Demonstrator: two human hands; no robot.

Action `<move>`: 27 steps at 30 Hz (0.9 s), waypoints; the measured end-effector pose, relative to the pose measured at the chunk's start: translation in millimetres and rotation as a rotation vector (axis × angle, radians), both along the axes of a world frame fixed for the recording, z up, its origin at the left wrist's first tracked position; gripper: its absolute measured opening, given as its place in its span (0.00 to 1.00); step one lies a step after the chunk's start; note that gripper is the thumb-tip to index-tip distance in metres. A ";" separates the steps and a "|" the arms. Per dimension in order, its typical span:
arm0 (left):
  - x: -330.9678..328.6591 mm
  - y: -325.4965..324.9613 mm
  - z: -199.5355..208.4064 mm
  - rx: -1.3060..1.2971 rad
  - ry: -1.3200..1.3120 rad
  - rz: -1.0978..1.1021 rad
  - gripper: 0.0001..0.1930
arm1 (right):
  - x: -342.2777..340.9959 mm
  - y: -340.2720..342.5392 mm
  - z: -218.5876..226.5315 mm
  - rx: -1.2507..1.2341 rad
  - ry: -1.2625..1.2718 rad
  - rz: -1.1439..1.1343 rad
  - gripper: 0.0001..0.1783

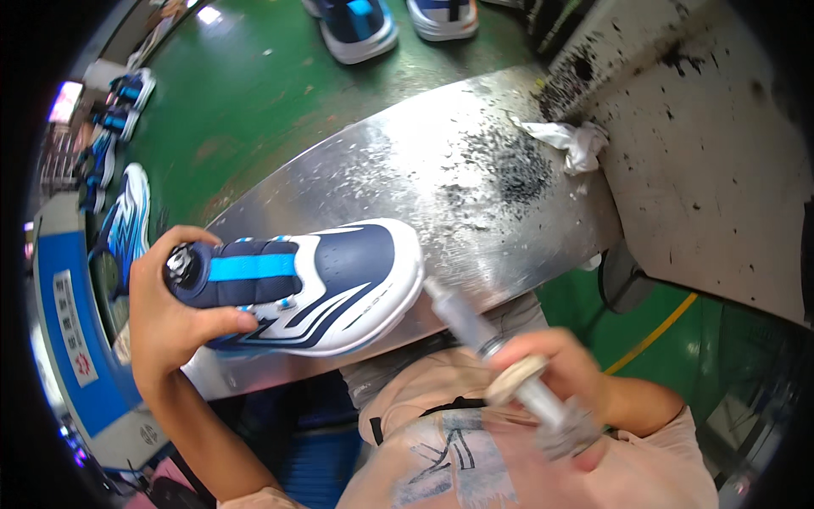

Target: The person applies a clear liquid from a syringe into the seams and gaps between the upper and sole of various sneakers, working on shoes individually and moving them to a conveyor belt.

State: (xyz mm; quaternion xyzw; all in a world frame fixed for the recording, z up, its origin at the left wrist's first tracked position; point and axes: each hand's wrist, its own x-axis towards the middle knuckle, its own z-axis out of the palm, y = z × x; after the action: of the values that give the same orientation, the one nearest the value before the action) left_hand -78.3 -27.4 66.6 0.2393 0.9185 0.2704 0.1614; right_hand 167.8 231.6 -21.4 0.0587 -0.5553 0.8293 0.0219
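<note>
A white and navy sports shoe [356, 263] with a bright blue tongue strip is held over the metal bench, its toe pointing right. My left hand [174, 314] grips it around the ankle opening, where a dark round piece fills the collar. In my right hand [555, 373] is a clear syringe [462, 314], slanted up and to the left, its tip beside the sole edge at the toe. The right hand is smeared by motion, but its fingers are wrapped round the barrel. Whether the tip touches the shoe I cannot tell.
The metal bench [381, 153] bears dark scraps and smears. A crumpled white cloth [577, 144] lies by a stained upright panel [704, 161]. More shoes [356, 30] stand beyond the bench, others [127, 212] along the left. A blue and grey machine [85, 322] is at left.
</note>
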 end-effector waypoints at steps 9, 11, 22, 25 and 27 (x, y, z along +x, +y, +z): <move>110.8 4.5 -33.5 0.256 0.700 -0.370 0.10 | -73.5 39.6 8.5 0.363 -0.328 -0.284 0.59; 130.0 16.2 -40.6 0.301 0.672 -0.398 0.06 | -91.4 29.1 16.6 0.382 -0.201 -0.174 0.58; 136.3 10.8 -55.4 0.343 0.733 -0.459 0.08 | -190.2 -77.5 1.2 0.541 -0.193 0.259 0.39; 135.9 7.6 -59.7 0.346 0.767 -0.475 0.08 | -188.9 -82.7 3.7 0.548 -0.207 0.275 0.39; 132.1 7.3 -60.4 0.363 0.790 -0.500 0.08 | -185.8 -79.5 -7.2 0.483 -0.131 0.254 0.37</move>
State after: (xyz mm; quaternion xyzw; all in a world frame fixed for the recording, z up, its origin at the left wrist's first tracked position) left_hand 53.7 -20.2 6.2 0.5605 0.7620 0.2678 -0.1831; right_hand -17.9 152.2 -28.6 0.0774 -0.7253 0.6711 -0.1327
